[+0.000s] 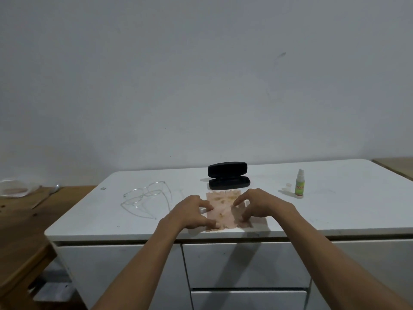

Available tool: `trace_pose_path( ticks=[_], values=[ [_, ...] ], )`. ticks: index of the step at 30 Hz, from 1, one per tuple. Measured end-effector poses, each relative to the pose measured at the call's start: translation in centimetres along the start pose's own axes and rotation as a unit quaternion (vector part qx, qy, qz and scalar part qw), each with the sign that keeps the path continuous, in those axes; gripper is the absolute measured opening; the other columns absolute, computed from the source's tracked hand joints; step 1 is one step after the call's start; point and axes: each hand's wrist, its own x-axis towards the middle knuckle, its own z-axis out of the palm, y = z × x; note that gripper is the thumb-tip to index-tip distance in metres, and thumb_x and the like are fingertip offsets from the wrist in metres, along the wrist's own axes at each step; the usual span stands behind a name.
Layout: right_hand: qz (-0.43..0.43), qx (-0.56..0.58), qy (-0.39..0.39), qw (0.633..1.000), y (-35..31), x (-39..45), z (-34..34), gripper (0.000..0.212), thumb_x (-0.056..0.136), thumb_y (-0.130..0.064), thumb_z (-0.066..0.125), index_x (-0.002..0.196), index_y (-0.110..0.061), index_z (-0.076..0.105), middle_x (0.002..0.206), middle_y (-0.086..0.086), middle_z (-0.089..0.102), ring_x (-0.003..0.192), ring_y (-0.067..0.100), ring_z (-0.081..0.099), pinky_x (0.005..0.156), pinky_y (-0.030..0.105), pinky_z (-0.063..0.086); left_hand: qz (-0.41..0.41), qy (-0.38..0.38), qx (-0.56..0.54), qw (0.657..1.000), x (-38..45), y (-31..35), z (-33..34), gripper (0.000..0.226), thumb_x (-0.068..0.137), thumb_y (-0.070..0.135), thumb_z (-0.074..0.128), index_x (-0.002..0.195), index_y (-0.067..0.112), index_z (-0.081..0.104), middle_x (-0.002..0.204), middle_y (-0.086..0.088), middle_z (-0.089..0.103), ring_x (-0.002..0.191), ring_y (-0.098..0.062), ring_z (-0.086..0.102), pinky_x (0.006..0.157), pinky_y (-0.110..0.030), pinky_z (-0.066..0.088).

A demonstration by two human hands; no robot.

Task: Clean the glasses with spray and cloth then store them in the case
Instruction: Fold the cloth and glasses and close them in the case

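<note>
A pinkish patterned cloth (223,208) lies flat near the front edge of the white cabinet top (335,209). My left hand (193,211) rests on its left edge and my right hand (257,203) on its right edge, fingertips pressing the fabric. Clear-framed glasses (146,196) lie unfolded to the left, apart from both hands. A black glasses case (228,176) stands open just behind the cloth. A small green-labelled spray bottle (299,183) stands upright to the right, with its clear cap (288,186) beside it.
A wooden table (20,220) adjoins the cabinet on the left, carrying a clear plastic container (13,187). Drawers (241,265) front the cabinet below its edge. A grey wall rises behind.
</note>
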Motion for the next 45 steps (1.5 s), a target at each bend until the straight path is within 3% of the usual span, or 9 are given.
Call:
trace_pose_path(
  ticks=[5, 9, 13, 16, 20, 27, 33, 38, 45],
  values=[
    [0.0, -0.024, -0.022, 0.999, -0.9, 0.4, -0.3, 0.05, 0.082, -0.02, 0.082, 0.131, -0.026, 0.071, 0.143, 0.001, 0.057, 0.126, 0.025, 0.054, 0.09, 0.029, 0.041, -0.003, -0.014, -0.032, 0.999, 0.0, -0.8, -0.9, 0.071, 0.066, 0.063, 0.082, 0.128, 0.032, 0.067, 0.146, 0.002, 0.054, 0.131, -0.02, 0.051, 0.098, -0.031, 0.041],
    [-0.051, 0.002, 0.049, 0.997, -3.8, 2.3, -0.2, 0.049, 0.084, -0.018, 0.082, 0.131, -0.022, 0.069, 0.136, 0.005, 0.063, 0.119, 0.022, 0.06, 0.087, 0.029, 0.046, -0.005, 0.094, -0.085, 0.992, -0.9, -2.9, -2.9, 0.058, 0.068, 0.069, 0.076, 0.113, 0.032, 0.074, 0.132, 0.008, 0.066, 0.124, -0.012, 0.057, 0.102, -0.034, 0.046],
    [-0.118, 0.028, 0.066, 0.99, -8.4, 5.5, 1.2, 0.045, 0.086, -0.021, 0.081, 0.129, -0.025, 0.069, 0.124, 0.005, 0.07, 0.105, 0.019, 0.066, 0.083, 0.028, 0.051, -0.016, 0.215, -0.074, 0.974, -2.7, -6.7, -5.1, 0.029, 0.087, 0.045, 0.071, 0.111, 0.029, 0.074, 0.12, 0.013, 0.07, 0.122, -0.009, 0.054, 0.092, -0.023, 0.036],
    [-0.156, 0.041, 0.062, 0.985, -11.9, 7.6, 2.6, 0.043, 0.089, -0.018, 0.078, 0.129, -0.03, 0.068, 0.122, 0.005, 0.069, 0.096, 0.016, 0.064, 0.081, 0.028, 0.052, -0.042, 0.259, -0.053, 0.964, -4.4, -10.1, -6.3, 0.031, 0.085, 0.019, 0.064, 0.113, 0.026, 0.074, 0.12, 0.007, 0.071, 0.123, -0.017, 0.052, 0.099, -0.028, 0.041],
    [-0.185, 0.03, 0.056, 0.981, -14.8, 9.7, 4.6, 0.046, 0.092, -0.005, 0.067, 0.13, -0.033, 0.068, 0.124, 0.005, 0.069, 0.092, 0.009, 0.056, 0.087, 0.03, 0.052, -0.081, 0.263, 0.027, 0.961, -5.9, -13.8, -6.8, 0.053, 0.067, 0.01, 0.056, 0.114, 0.026, 0.074, 0.118, -0.004, 0.064, 0.115, -0.03, 0.052, 0.096, -0.041, 0.045],
    [-0.19, -0.011, 0.071, 0.979, -15.9, 11.3, 7.0, 0.049, 0.086, 0.004, 0.057, 0.125, -0.021, 0.073, 0.127, 0.004, 0.071, 0.112, 0.022, 0.064, 0.094, 0.033, 0.052, -0.095, 0.245, 0.107, 0.959, -5.8, -16.7, -5.6, 0.021, 0.087, 0.02, 0.072, 0.106, 0.029, 0.077, 0.119, 0.0, 0.063, 0.114, -0.025, 0.052, 0.096, -0.038, 0.042],
    [-0.182, 0.086, 0.153, 0.968, -15.3, 12.0, 7.6, 0.031, 0.092, -0.005, 0.063, 0.112, -0.02, 0.081, 0.109, 0.002, 0.08, 0.105, 0.023, 0.071, 0.092, 0.034, 0.054, -0.048, 0.343, 0.127, 0.929, -5.1, -17.5, -5.5, 0.012, 0.078, 0.007, 0.08, 0.084, 0.017, 0.082, 0.089, -0.005, 0.076, 0.087, -0.034, 0.066, 0.072, -0.045, 0.054],
    [-0.189, 0.138, 0.236, 0.943, -14.8, 11.7, 5.6, 0.027, 0.097, -0.012, 0.061, 0.113, -0.024, 0.08, 0.101, -0.002, 0.079, 0.098, 0.021, 0.07, 0.083, 0.037, 0.054, -0.058, 0.425, 0.083, 0.9, -4.0, -15.6, -7.0, 0.014, 0.083, 0.008, 0.078, 0.095, 0.015, 0.081, 0.084, -0.005, 0.078, 0.092, -0.031, 0.067, 0.072, -0.042, 0.056],
    [-0.172, 0.171, 0.316, 0.917, -10.6, 9.4, 2.1, 0.016, 0.099, -0.025, 0.062, 0.101, -0.018, 0.076, 0.087, -0.004, 0.078, 0.078, 0.019, 0.07, 0.078, 0.04, 0.057, -0.091, 0.387, -0.091, 0.913, -0.4, -10.8, -7.1, 0.015, 0.09, 0.022, 0.071, 0.102, 0.025, 0.079, 0.092, 0.002, 0.077, 0.092, -0.018, 0.067, 0.079, -0.031, 0.048]
  ],
)
